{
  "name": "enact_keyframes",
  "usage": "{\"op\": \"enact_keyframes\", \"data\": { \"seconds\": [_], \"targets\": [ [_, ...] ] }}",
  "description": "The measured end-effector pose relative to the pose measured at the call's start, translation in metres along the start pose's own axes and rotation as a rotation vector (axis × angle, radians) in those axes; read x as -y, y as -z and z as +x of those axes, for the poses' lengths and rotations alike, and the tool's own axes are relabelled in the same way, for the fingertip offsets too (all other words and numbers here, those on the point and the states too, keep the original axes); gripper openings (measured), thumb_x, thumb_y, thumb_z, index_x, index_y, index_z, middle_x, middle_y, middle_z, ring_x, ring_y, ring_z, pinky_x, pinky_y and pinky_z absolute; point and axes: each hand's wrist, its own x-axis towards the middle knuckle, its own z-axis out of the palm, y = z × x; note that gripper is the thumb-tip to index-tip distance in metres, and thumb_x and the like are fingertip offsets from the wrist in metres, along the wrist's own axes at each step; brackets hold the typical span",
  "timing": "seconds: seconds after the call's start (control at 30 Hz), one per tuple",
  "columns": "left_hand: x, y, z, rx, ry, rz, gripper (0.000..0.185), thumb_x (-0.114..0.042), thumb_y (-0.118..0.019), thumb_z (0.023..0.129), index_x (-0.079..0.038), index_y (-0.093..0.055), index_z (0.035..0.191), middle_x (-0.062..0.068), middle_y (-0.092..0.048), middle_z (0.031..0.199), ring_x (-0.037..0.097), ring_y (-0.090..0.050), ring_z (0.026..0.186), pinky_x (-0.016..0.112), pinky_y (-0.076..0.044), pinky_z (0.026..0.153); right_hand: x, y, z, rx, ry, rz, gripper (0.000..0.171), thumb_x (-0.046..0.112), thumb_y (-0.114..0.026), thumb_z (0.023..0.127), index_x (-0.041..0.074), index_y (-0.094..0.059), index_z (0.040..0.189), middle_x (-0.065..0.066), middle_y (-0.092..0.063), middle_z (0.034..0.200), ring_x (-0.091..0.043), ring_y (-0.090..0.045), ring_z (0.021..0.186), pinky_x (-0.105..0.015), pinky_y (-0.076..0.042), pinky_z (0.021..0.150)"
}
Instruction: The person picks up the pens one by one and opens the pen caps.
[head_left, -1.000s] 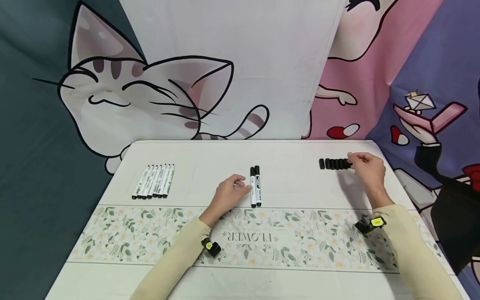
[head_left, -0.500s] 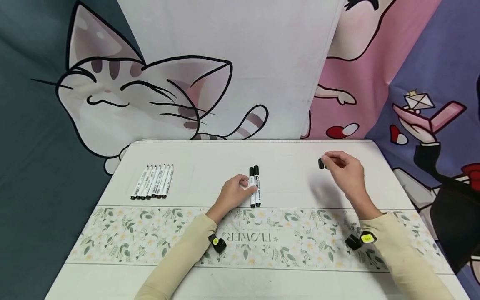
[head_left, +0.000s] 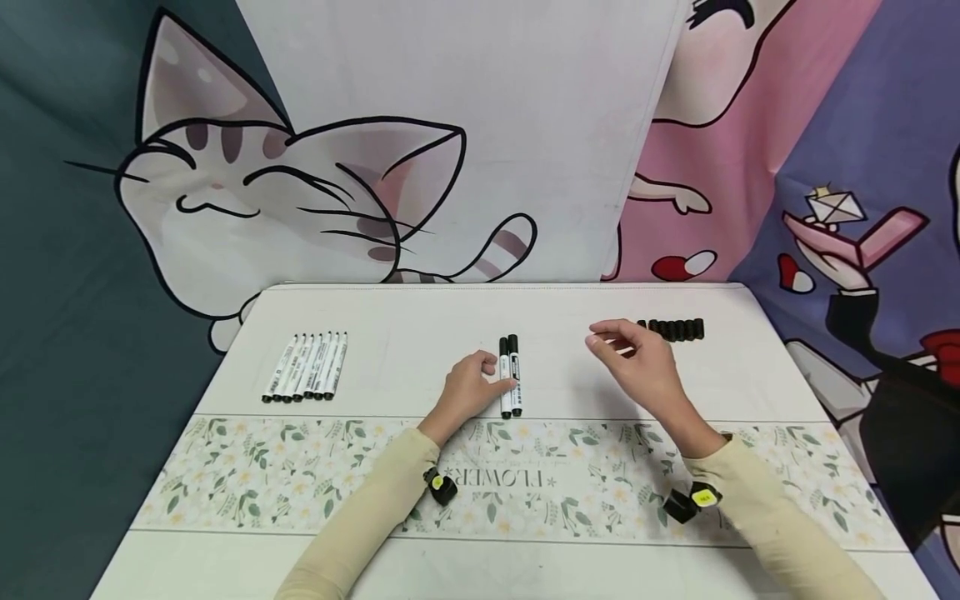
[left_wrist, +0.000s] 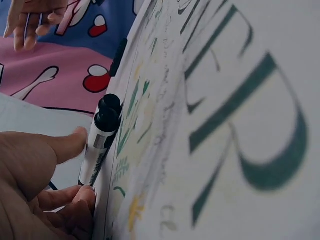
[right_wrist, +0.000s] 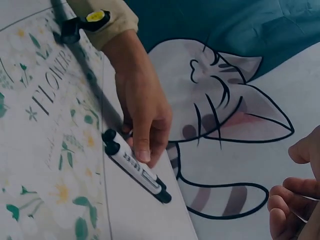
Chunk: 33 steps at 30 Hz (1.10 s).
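Two capped black-and-white markers (head_left: 515, 379) lie side by side at the middle of the table. My left hand (head_left: 468, 387) holds them there, its thumb (left_wrist: 67, 147) reaching across their barrels and its fingers on the left side. My right hand (head_left: 637, 362) is raised over the table to the right of the markers, fingers loosely bent with nothing between them. In the right wrist view the marker pair (right_wrist: 135, 167) lies under the left thumb, and part of the right hand (right_wrist: 292, 205) shows at the edge.
Several uncapped markers (head_left: 307, 367) lie in a neat row at the left. A row of black caps (head_left: 678, 330) stands at the back right, partly behind the right hand. A floral band (head_left: 300, 475) crosses the table; printed cloths (head_left: 480, 83) hang behind it.
My right hand has moved left from the row of caps toward the middle. The left hand has shifted slightly right, its thumb coming across the two markers.
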Motion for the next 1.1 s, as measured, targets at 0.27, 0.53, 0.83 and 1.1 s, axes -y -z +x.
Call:
{"op": "enact_keyframes", "data": {
  "seconds": [0.27, 0.53, 0.83, 1.1],
  "targets": [
    [0.000, 0.006, 0.002, 0.032, 0.010, 0.024, 0.044, -0.034, -0.076, 0.092, -0.005, -0.067, 0.123, 0.003, -0.069, 0.095, 0.019, -0.063, 0.083, 0.040, -0.053, 0.080, 0.005, -0.014, -0.005, 0.040, 0.004, 0.011, 0.026, 0.032, -0.070, 0.099, 0.013, -0.075, 0.116, -0.005, -0.074, 0.100, -0.020, -0.067, 0.088, -0.027, -0.053, 0.072],
    [-0.002, 0.004, 0.004, 0.005, 0.025, 0.086, 0.043, -0.032, -0.074, 0.089, 0.000, -0.070, 0.118, 0.004, -0.074, 0.087, 0.020, -0.069, 0.081, 0.041, -0.056, 0.081, 0.007, -0.020, -0.006, 0.074, 0.010, 0.025, 0.027, 0.029, -0.070, 0.099, 0.010, -0.075, 0.117, -0.005, -0.074, 0.099, -0.022, -0.067, 0.089, -0.031, -0.054, 0.073],
    [-0.008, 0.006, 0.002, -0.045, 0.091, 0.140, 0.041, -0.030, -0.076, 0.087, 0.001, -0.070, 0.114, 0.012, -0.075, 0.089, 0.030, -0.070, 0.086, 0.045, -0.056, 0.084, 0.006, -0.025, -0.002, 0.099, 0.020, 0.030, 0.025, 0.030, -0.071, 0.098, 0.013, -0.075, 0.116, -0.003, -0.075, 0.098, -0.021, -0.068, 0.088, -0.032, -0.054, 0.071],
    [-0.004, 0.009, 0.003, -0.050, 0.092, 0.135, 0.043, -0.029, -0.077, 0.086, 0.002, -0.070, 0.114, 0.017, -0.074, 0.098, 0.027, -0.068, 0.080, 0.042, -0.057, 0.079, 0.010, -0.025, 0.002, 0.118, 0.039, 0.026, 0.024, 0.030, -0.070, 0.099, 0.015, -0.075, 0.116, -0.002, -0.075, 0.099, -0.020, -0.068, 0.088, -0.034, -0.054, 0.072]
  ]
}}
